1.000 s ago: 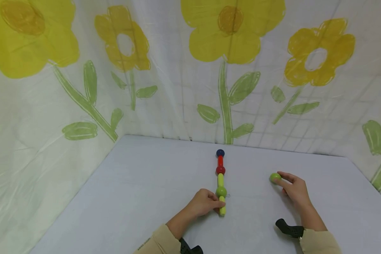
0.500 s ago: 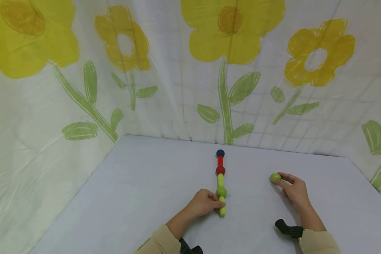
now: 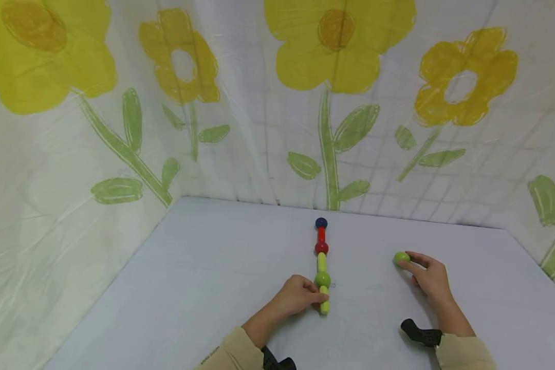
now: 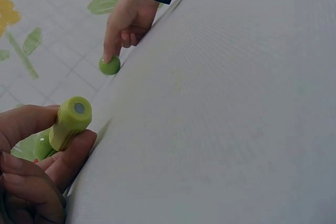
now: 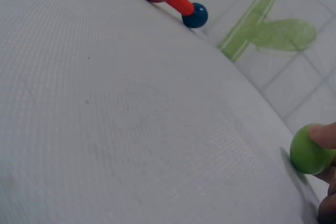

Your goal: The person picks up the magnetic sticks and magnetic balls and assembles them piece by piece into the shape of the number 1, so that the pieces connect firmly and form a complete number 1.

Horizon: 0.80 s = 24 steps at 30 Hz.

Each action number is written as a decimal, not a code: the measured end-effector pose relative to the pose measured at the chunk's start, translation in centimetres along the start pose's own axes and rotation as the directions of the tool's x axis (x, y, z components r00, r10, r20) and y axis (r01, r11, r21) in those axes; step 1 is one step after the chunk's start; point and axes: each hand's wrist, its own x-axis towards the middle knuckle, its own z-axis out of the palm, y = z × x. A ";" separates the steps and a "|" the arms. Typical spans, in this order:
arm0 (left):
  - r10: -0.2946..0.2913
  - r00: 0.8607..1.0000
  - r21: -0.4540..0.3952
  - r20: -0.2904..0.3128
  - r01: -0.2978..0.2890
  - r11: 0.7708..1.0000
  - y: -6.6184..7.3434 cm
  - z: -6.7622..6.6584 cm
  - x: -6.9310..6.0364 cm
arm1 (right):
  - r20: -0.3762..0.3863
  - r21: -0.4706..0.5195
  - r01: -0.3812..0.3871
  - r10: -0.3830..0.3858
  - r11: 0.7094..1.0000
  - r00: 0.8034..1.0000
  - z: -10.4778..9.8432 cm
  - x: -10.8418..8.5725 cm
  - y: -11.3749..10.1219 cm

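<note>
A straight chain of balls and rods lies on the table, running away from me: a dark blue ball (image 3: 321, 223) at the far end, a red rod (image 3: 321, 235), a red ball (image 3: 321, 248), a yellow-green rod (image 3: 321, 262), a green ball (image 3: 322, 279) and a nearer yellow-green rod (image 3: 324, 307). My left hand (image 3: 297, 295) pinches that nearest rod between thumb and fingers; its free end shows a grey metal disc (image 4: 79, 108) in the left wrist view. Off to the right, my right hand (image 3: 431, 277) pinches a loose green ball (image 3: 401, 258) at the table surface.
The white table (image 3: 203, 257) extends around both hands. Behind it hangs a white curtain (image 3: 250, 154) painted with yellow flowers. Each wrist wears a black device, such as the one (image 3: 421, 334) by the right sleeve.
</note>
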 end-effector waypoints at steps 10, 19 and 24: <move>0.018 1.000 -0.005 -0.007 -0.018 1.000 0.0 0.1 0.0 | -0.022 0.002 -0.004 0.004 1.000 1.000 0.1 -0.1 0.0; -0.024 1.000 0.016 -0.012 0.024 1.000 0.0 0.2 0.1 | -0.035 -0.007 -0.016 0.015 1.000 0.999 0.4 -0.4 0.2; -0.014 1.000 0.008 -0.009 0.014 1.000 0.1 0.1 -0.1 | -0.056 0.004 -0.040 0.040 0.999 0.998 0.6 -0.7 0.3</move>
